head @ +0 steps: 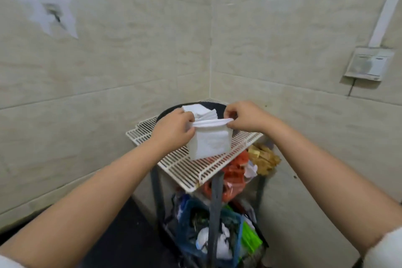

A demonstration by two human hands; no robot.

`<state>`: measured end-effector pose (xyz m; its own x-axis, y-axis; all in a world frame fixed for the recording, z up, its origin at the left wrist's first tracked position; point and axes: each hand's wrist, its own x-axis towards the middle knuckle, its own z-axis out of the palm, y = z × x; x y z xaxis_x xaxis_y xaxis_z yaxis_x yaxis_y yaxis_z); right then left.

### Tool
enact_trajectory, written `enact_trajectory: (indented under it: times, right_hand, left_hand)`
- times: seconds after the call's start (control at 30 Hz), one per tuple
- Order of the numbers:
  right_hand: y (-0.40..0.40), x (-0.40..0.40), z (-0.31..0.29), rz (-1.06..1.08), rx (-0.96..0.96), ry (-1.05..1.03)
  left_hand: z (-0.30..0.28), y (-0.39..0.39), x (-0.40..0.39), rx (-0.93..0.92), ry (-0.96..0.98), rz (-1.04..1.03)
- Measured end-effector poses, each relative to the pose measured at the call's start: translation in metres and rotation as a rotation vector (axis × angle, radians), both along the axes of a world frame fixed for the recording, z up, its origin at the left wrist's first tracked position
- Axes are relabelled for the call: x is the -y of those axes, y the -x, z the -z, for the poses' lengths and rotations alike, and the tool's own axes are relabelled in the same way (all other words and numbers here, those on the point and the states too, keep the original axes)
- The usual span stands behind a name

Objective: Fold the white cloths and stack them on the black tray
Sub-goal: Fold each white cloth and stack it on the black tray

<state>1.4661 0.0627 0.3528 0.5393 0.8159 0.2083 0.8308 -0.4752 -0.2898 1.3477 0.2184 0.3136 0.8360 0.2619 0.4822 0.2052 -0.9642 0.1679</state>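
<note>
Head view: left hand (174, 130) and right hand (243, 118) pinch a white cloth's (210, 143) top corners mid-fold over the wire rack (185, 167) — next, probably onto the folded stack (199, 111) on the black tray (165, 113) at the rack's far edge.

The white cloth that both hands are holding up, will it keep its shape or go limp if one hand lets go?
Probably limp: the white cloth hangs straight down from the edge that the left hand and right hand pinch, and that edge sags between them. It looks light, since fingertips alone carry it. The stacked cloths on the black tray lie flat, so it should stack without sliding.

Tiled utility corner (210, 39), cluttered rack (195, 167)
</note>
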Motion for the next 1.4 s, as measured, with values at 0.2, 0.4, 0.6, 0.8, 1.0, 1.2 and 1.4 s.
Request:
enact_trajectory:
  times: [0.2, 0.4, 0.6, 0.8, 1.0, 1.2, 1.4]
  right_hand:
    - [-0.106, -0.07, -0.005, -0.003, -0.191, -0.107]
    - [-0.212, -0.147, -0.009, -0.13, -0.131, -0.395]
    - [-0.276, -0.181, 0.06, -0.322, -0.132, -0.203]
    - [-0.294, -0.181, 0.099, -0.492, -0.152, -0.076]
    - [-0.297, -0.175, 0.098, -0.584, -0.077, 0.106]
    - [-0.262, -0.165, 0.071, -0.516, 0.167, 0.227]
    - [-0.097, -0.167, 0.058, -0.757, 0.223, 0.189]
  left_hand:
    - [-0.013, -0.092, -0.031, 0.059, 0.16, -0.25]
    - [-0.026, -0.184, -0.07, 0.288, 0.243, -0.421]
    - [0.032, -0.227, -0.089, 0.087, 0.287, -0.521]
    - [0.066, -0.227, -0.078, -0.006, 0.285, -0.607]
    - [0.063, -0.227, -0.071, -0.156, 0.286, -0.653]
    - [0.051, -0.186, -0.053, -0.334, 0.145, -0.739]
    - [0.029, -0.029, -0.015, -0.406, 0.127, -1.075]
